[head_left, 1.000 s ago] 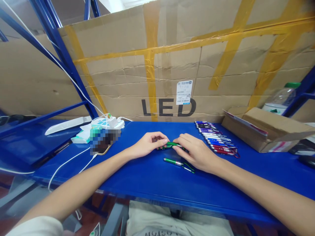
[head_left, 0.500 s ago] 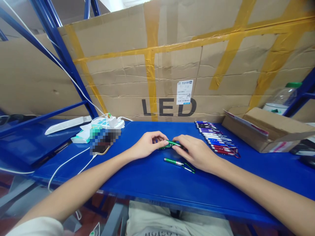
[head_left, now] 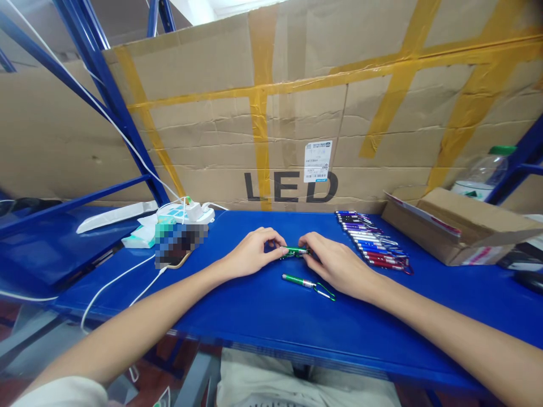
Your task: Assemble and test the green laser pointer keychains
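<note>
A slim green keychain flashlight (head_left: 296, 250) lies level between my two hands, just above or on the blue tabletop. My left hand (head_left: 255, 252) pinches its left end between thumb and fingers. At the other end, my right hand (head_left: 333, 261) holds it, its fingertips partly covering that end. A dark green clip or loop shows under the flashlight, mostly hidden. Nearer to me, a second green keychain flashlight (head_left: 298, 280) rests on the table, its green carabiner (head_left: 324, 291) pointing right.
A row of keychain flashlights (head_left: 369, 240) in several colours lies to the right, beside an open cardboard box (head_left: 445, 223). On the left are a phone (head_left: 180, 251), a tissue pack (head_left: 139, 234), a power strip (head_left: 203, 215) and white cables. A large cardboard sheet (head_left: 203, 141) stands behind the table (head_left: 254, 311).
The held flashlight has turned to lie more level. My left fingers have drawn back slightly leftward, so more of its green body shows. The loose flashlight has stayed in place.
</note>
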